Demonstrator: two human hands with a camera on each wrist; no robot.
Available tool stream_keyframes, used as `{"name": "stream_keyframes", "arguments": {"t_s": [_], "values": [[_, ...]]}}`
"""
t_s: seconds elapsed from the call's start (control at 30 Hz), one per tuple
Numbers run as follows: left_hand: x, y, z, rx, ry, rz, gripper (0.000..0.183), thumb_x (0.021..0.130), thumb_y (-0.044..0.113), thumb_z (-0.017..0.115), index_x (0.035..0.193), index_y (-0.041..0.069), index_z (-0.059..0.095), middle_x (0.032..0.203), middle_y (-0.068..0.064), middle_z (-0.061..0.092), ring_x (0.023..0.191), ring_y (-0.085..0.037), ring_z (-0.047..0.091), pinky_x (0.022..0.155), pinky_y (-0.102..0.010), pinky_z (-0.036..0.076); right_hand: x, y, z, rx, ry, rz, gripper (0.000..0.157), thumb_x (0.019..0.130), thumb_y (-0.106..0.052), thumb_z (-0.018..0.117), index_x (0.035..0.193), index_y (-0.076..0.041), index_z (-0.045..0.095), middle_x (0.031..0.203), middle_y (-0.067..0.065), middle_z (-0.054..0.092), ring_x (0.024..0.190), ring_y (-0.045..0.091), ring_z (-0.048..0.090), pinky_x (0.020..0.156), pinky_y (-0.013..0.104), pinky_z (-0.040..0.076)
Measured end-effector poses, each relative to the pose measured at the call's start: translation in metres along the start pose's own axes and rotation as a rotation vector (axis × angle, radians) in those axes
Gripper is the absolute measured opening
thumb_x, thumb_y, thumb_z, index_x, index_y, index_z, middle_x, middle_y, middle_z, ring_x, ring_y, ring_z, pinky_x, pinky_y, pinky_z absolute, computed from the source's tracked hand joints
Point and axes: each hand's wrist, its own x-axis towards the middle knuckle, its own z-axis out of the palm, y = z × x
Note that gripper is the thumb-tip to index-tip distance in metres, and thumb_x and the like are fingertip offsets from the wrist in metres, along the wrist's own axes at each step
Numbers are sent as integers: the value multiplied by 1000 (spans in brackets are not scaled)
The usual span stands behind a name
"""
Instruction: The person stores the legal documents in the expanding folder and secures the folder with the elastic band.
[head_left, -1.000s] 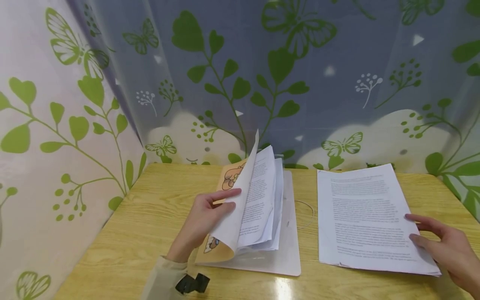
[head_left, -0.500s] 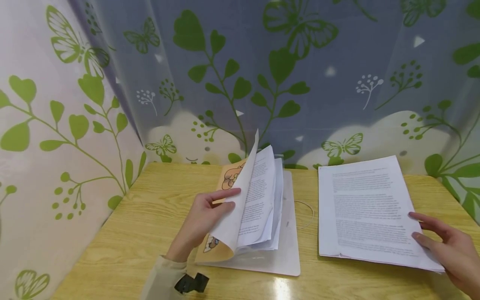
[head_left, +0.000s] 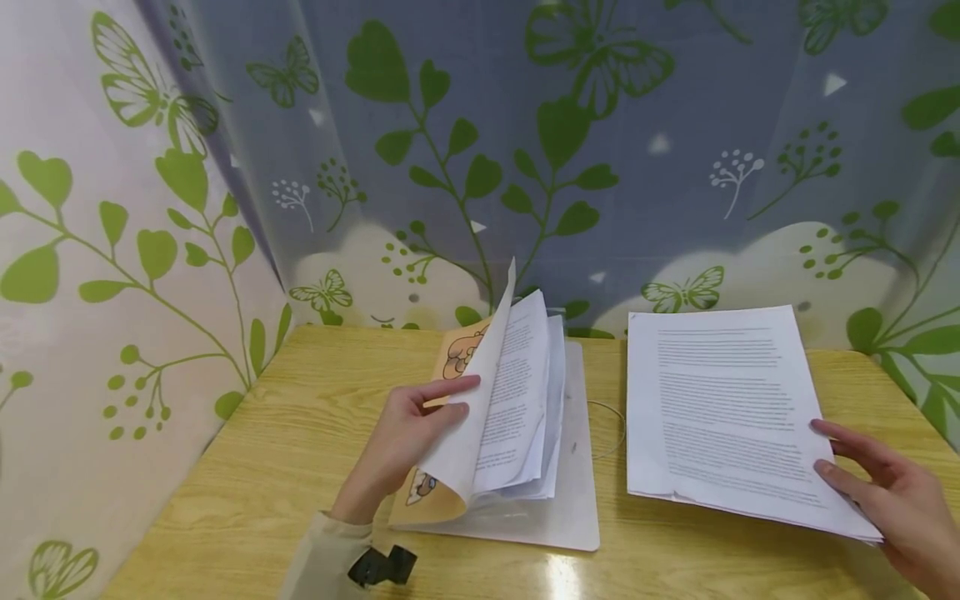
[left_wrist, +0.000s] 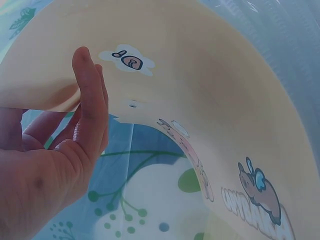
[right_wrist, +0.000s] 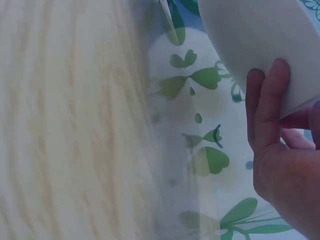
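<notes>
On the table lies a folder whose orange cover [head_left: 450, 367] carries cartoon animals and is bent upward, its white inner side facing right. My left hand [head_left: 408, 446] pinches the cover's edge between thumb and fingers. In the left wrist view the cover [left_wrist: 210, 75] arches over the hand [left_wrist: 60, 150]. Inside the folder, printed sheets [head_left: 510, 400] stand slightly fanned. To the right, my right hand [head_left: 888, 492] grips a stack of printed paper [head_left: 727, 408] by its right edge, tilted above the table. The right wrist view shows the hand [right_wrist: 285, 145] behind the paper [right_wrist: 260, 40].
The folder's pale back cover [head_left: 573, 508] lies flat on the wooden table [head_left: 300, 433]. A thin cord loop [head_left: 618, 417] sticks out at its right side. Behind the table hangs a curtain [head_left: 480, 150] with green leaves and butterflies.
The paper stack's near edge has come up and the stack has tilted further, first shifting slightly right, then back left with my right hand. My left hand and the folder stay nearly still.
</notes>
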Motion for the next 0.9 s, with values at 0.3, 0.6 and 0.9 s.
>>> {"name": "stream_keyframes", "arguments": {"t_s": [0.3,0.6,0.9], "values": [[0,0,-1,2,-7,3,39,98,8,62,137,10,66,116,-25,74,77,-16,74,66,-29,61,-3,6,8,127,-73,-37,44,97,-17,71,134,-39,66,104,-30,58,76,6,64,61,23,58],[0,0,-1,1,-7,1,40,98,8,62,137,10,66,115,-24,74,77,-15,74,66,-28,61,-4,4,20,145,-120,16,45,96,-21,73,135,-40,65,104,-30,59,78,8,66,64,23,60],[0,0,-1,3,-7,7,39,98,8,62,137,10,67,116,-24,74,77,-15,73,66,-28,61,-4,-2,32,153,-136,-7,43,95,-16,73,131,-40,68,104,-32,62,76,7,65,59,22,56]]}}
